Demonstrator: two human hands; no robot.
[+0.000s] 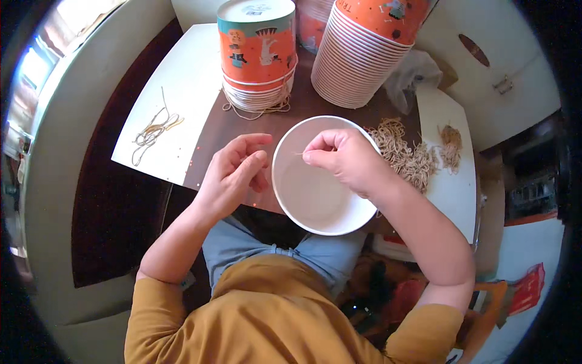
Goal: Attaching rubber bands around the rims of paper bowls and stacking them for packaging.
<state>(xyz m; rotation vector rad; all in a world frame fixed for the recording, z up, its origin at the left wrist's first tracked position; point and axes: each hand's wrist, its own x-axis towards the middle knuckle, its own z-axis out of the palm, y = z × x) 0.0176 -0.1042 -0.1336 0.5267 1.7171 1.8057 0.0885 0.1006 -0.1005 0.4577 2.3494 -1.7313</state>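
Note:
A white paper cup (291, 200), seen from above with its mouth open, sits at the near edge of the table over my lap. My right hand (342, 159) hovers over the cup's mouth and pinches a thin tan elastic string (297, 153) between thumb and forefinger. My left hand (233, 176) is just left of the cup, fingers loosely curled, fingertips close to the rim. Whether it touches the cup or grips anything is unclear. A loose pile of tan elastic strings (407, 155) lies right of the cup.
Two stacks of orange printed paper cups (257, 51) (361, 57) stand at the back, the left one ringed by strings at its base. More strings (154, 128) lie on a white sheet (182, 91) at left. A white board (451, 188) lies at right.

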